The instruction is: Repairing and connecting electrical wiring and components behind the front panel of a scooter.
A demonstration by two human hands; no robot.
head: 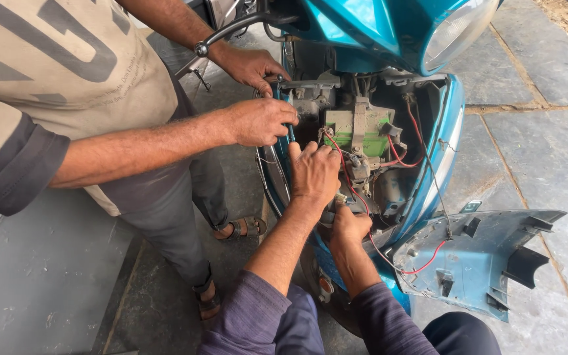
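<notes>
At the front of the teal-painted scooter (369,29), the nose cover is already off: the detached teal plastic front panel (478,260) lies on the grey stone paving (547,151) to the right, inner side up, tethered to the machine by a thin red wire (422,263). The opened cavity exposes a green-topped rectangular battery block (356,135) in a grey bracket, with red leads running down from it. Work inside the cavity appears mid-way; nothing shows refitted, and the panel is yet to go back.

The person's left hand (313,172) rests knuckles up against the left edge of the cavity, fingers curled toward the wiring just beside the battery; whether it pinches anything cannot be told, as the fingertips are hidden. The right hand (350,227) sits lower, closed around something at the base of the cavity, probably a wire or connector, though the view is too crowded to confirm.

A co-worker in a beige printed shirt stands at the left. One co-worker's hand (258,121) grips a slim teal-handled tool (289,125); the other (251,66) holds near the grey upper bracket under the black handlebar lever (231,33).

Orientation: the scooter stands upright, its headlamp lens (455,29) aimed toward the upper right of the view, its long axis running from there back to the upper left. The loose panel's long axis lies roughly left to right across the paving.
</notes>
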